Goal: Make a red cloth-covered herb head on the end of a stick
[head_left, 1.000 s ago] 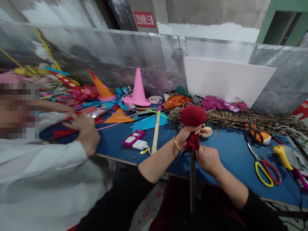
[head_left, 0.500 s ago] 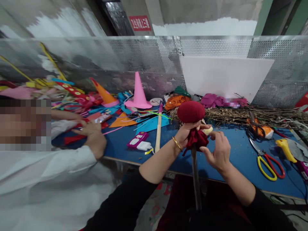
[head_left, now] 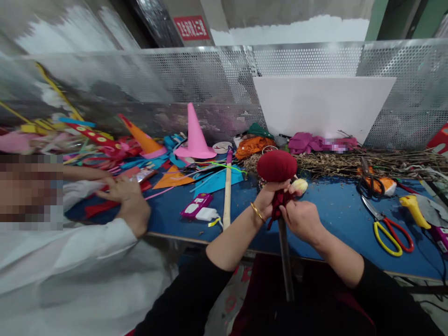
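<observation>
A rounded form covered in dark red cloth point(head_left: 276, 165) sits above a dark stick point(head_left: 285, 261) that runs down toward my lap. Just below the rounded part, my left hand point(head_left: 270, 198), with a gold bangle at the wrist, is closed around the gathered cloth. From the right, my right hand point(head_left: 303, 219) is closed on the loose cloth ends beside the top of the stick; its fingertips are partly hidden. A small cream-coloured tuft point(head_left: 300, 186) sticks out by my left fingers. How the stick meets the cloth is hidden.
A co-worker's hand point(head_left: 131, 200) rests among coloured scraps at left. On the blue table point(head_left: 336, 233) lie scissors point(head_left: 388, 233), a yellow-handled tool point(head_left: 415, 211), a wooden stick point(head_left: 228, 193) and dry twigs point(head_left: 329, 166). A pink cone hat point(head_left: 196, 135) stands behind.
My right hand has moved left and closed on the cloth, which is now gathered tighter against the stick. The view has shifted slightly; the co-worker's hand stays in about the same place.
</observation>
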Tool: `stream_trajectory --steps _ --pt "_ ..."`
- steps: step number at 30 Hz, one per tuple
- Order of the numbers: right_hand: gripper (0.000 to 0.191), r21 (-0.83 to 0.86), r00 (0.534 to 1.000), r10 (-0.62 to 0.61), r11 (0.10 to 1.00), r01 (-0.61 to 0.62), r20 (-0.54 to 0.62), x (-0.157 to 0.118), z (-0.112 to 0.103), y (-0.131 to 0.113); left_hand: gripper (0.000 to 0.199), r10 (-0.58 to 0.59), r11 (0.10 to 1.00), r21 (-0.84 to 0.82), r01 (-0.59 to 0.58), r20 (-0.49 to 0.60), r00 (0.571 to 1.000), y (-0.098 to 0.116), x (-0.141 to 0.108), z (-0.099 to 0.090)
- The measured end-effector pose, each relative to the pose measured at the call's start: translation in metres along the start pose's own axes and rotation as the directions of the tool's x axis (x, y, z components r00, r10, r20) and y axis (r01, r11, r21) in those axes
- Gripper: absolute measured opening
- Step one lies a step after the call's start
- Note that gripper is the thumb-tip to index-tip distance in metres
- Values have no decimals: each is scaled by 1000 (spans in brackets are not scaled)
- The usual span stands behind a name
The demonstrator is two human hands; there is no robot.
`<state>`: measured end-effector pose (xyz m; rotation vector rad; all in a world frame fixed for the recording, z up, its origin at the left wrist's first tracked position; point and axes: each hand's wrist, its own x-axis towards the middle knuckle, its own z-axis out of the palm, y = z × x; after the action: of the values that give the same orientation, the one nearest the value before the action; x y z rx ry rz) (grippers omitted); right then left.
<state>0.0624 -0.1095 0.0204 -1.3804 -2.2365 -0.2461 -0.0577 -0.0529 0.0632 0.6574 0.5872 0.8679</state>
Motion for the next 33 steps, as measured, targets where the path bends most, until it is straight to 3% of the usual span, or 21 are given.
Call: stream_trajectory --steps 6,10,14,17,21,27,30,33 --pt "40 27 992 126 992 -126 -6 6 2 1 29 15 998 54 -16 9 1000 8 3 8" --pt "41 49 990 140 989 -139 -14 2 6 -2 15 58 995 83 -62 44 997 10 2 9" --pt "45 42 991 128 991 -127 -25 -1 7 -4 18 57 997 44 -64 135 989 8 1 9" --pt "46 44 990 137 990 -136 -15 -1 5 -3 32 55 998 32 -61 169 984 7 0 11" --pt "46 53 989 147 988 -147 6 -4 4 -4 40 61 996 59 -68 115 991 6 -2 14" --pt "39 149 994 101 983 -105 31 -24 -1 -1 35 86 979 181 -95 57 995 14 -6 16" --pt "39 252 985 172 953 -166 -3 -33 -9 13 36 122 967 221 -129 44 992 25 -13 27" --pt "39 423 946 324 856 -297 7 -37 -20 35 40 148 937 308 -163 72 986 36 -27 51"
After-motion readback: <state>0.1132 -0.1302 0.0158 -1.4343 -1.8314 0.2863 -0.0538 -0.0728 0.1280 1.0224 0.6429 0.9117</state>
